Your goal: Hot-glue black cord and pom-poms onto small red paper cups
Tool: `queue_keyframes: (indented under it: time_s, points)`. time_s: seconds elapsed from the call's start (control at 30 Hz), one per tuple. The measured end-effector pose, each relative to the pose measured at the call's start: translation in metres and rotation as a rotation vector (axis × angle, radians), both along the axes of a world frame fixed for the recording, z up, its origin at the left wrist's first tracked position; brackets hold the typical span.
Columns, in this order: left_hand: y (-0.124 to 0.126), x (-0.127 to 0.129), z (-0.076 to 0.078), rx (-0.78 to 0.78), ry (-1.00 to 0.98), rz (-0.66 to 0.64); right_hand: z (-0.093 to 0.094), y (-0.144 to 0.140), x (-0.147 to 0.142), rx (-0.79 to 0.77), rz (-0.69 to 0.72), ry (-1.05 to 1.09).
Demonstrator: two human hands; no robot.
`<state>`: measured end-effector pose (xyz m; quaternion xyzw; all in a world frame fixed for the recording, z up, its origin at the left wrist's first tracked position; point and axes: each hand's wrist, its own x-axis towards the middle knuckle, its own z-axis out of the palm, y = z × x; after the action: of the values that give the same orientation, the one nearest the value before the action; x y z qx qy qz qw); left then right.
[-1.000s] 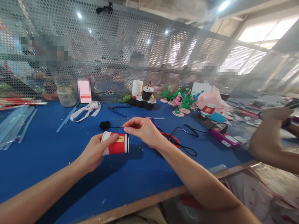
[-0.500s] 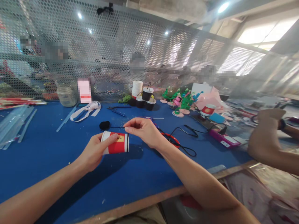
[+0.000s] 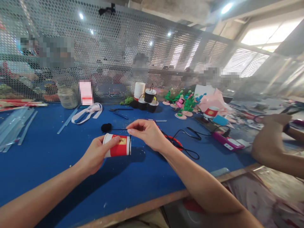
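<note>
Left hand (image 3: 96, 155) wrapped around red-and-white paper cup (image 3: 117, 146), lying sideways at frame centre just above blue table (image 3: 47, 158). Right hand (image 3: 146, 133) pinched shut on thin black wire (image 3: 118, 129) at the rim. Risk: squeezing too hard, crushing the cup; wire slipping from the pinch.

No text, brand or number can be read anywhere. The red paper cup (image 3: 117, 146) carries a yellow label with small dark marks, too small to make out. Behind the cup, the pink card (image 3: 85, 92) by the mesh wall is blurred, its print illegible.
</note>
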<state>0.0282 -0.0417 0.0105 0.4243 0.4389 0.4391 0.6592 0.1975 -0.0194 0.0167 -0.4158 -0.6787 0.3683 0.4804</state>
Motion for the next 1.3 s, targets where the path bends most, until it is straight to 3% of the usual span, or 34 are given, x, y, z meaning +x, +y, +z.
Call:
queue_keyframes:
  time_s: [0.9, 1.13, 1.3]
  points:
    - [-0.001, 0.0, -0.001, 0.011, -0.006, -0.006, -0.011, 0.006, -0.001, -0.064, 0.022, -0.06]
    - [0.004, -0.001, 0.0, -0.023, -0.021, 0.09, -0.008, 0.002, 0.002, 0.073, -0.191, -0.262]
    - [0.006, -0.002, -0.002, -0.019, -0.04, 0.121, -0.003, -0.01, 0.001, 0.032, -0.013, -0.367]
